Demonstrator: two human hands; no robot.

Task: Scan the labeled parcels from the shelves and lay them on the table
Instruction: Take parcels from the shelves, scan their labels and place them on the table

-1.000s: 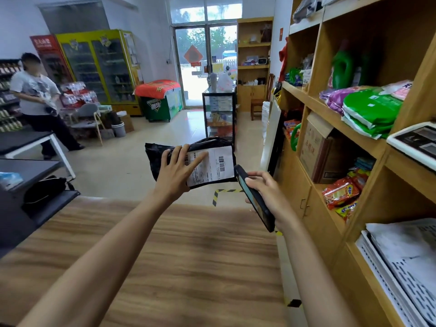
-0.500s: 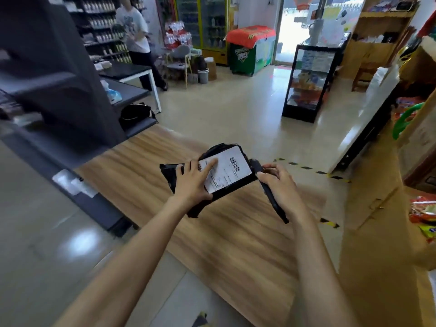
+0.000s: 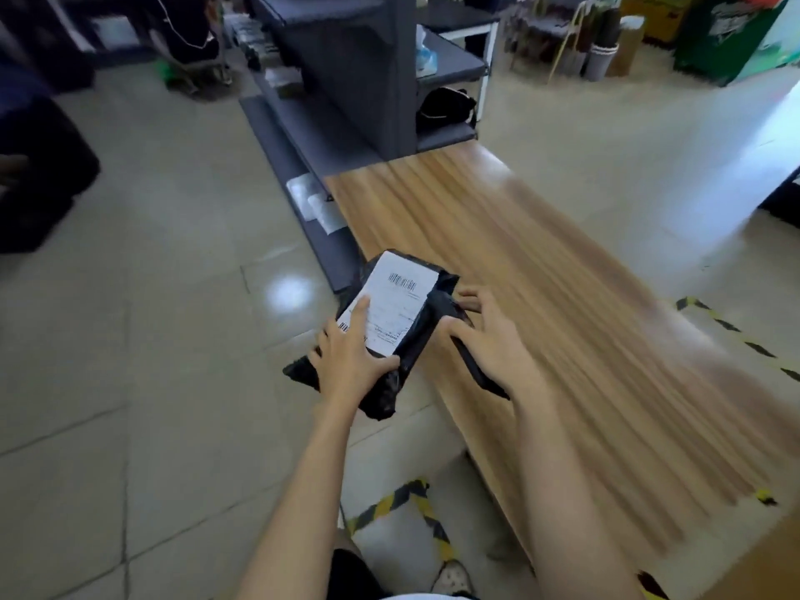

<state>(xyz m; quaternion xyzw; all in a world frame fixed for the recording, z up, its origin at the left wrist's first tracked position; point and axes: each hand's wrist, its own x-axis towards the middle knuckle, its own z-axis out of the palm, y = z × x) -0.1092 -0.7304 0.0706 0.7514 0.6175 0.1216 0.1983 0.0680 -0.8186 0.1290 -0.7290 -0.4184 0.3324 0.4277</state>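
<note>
Left hand point(image 3: 353, 361) grips my soft black plastic parcel point(image 3: 381, 335), its long side pointing away, at the near edge of the long wooden table point(image 3: 584, 296). Right hand point(image 3: 489, 339), closer to the table, clutches a black scanner point(image 3: 478, 370).

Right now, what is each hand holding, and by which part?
The left hand holds the black parcel at its near end, thumb on the white label. The right hand holds the dark scanner around its middle.
</note>
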